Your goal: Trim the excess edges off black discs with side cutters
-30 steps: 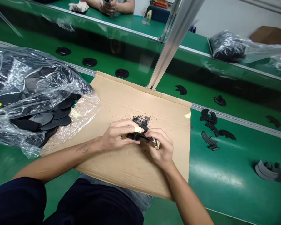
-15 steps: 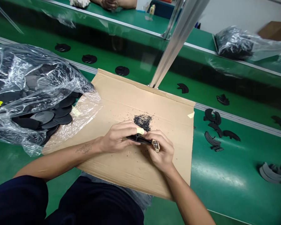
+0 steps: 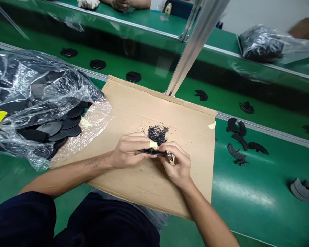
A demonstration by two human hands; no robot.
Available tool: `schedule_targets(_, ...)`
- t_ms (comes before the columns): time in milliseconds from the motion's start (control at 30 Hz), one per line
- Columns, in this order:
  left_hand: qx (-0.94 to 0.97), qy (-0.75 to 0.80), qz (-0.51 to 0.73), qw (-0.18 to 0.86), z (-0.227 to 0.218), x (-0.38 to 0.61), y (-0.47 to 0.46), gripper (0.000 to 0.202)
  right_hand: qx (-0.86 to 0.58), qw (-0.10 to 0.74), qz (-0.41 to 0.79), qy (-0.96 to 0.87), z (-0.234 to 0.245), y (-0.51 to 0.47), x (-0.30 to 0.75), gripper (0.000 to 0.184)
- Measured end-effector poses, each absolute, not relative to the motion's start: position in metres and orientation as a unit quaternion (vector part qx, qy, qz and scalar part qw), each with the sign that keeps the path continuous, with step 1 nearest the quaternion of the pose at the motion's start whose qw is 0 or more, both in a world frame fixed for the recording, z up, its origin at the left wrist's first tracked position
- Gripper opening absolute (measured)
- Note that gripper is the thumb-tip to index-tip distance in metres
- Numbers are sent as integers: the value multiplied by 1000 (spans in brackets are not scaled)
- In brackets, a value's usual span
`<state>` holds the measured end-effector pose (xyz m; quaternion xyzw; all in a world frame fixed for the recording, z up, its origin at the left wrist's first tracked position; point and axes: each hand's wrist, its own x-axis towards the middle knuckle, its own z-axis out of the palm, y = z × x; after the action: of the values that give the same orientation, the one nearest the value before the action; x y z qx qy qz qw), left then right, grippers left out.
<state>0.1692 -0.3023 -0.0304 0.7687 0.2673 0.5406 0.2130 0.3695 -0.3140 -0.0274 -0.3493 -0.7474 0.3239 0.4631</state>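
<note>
My left hand [image 3: 130, 151] is closed on a flat black plastic part [image 3: 147, 151], held nearly edge-on above the cardboard. Yellow tape wraps one of its fingertips. My right hand [image 3: 179, 164] is closed around a small tool with a shiny metal end [image 3: 170, 157]; its kind cannot be made out. Fingers of the right hand also meet the right end of the black part. Just beyond the hands, a pile of black shavings [image 3: 157, 133] lies on the cardboard sheet [image 3: 134, 99].
A clear plastic bag [image 3: 41, 89] of black discs [image 3: 50, 128] overlaps the cardboard's left side. Black curved pieces [image 3: 238, 137] lie on the green table at right. Black parts [image 3: 133, 77] sit on a green strip behind, past a metal post [image 3: 195, 51]. Another person's hands [image 3: 122, 4] rest across.
The view has shifted slightly. Both hands keep nearly the same place, and the black part and the metal-ended tool have tilted a little.
</note>
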Motion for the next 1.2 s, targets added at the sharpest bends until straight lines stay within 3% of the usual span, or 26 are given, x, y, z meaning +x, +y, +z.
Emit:
schedule_targets(267, 786, 262, 505, 243, -32, 168, -301, 29, -375, 466, 366, -713, -23, -311, 369, 5)
schedule_targets(400, 774, 303, 505, 233, -31, 163, -299, 26, -391, 437, 361, -725, -24, -306, 372, 11)
schedule_targets(667, 796, 295, 486, 208, -31, 160, -294, 15, -377, 435, 279, -769, -27, -304, 380, 25)
schedule_targets(900, 809, 281, 469, 218, -34, 160, -295, 14, -377, 346, 122, -850, -34, -298, 387, 32)
schedule_targets(1200, 810, 263, 475, 221, -34, 163, -295, 11, -378, 306, 114, -866, -36, -299, 389, 29)
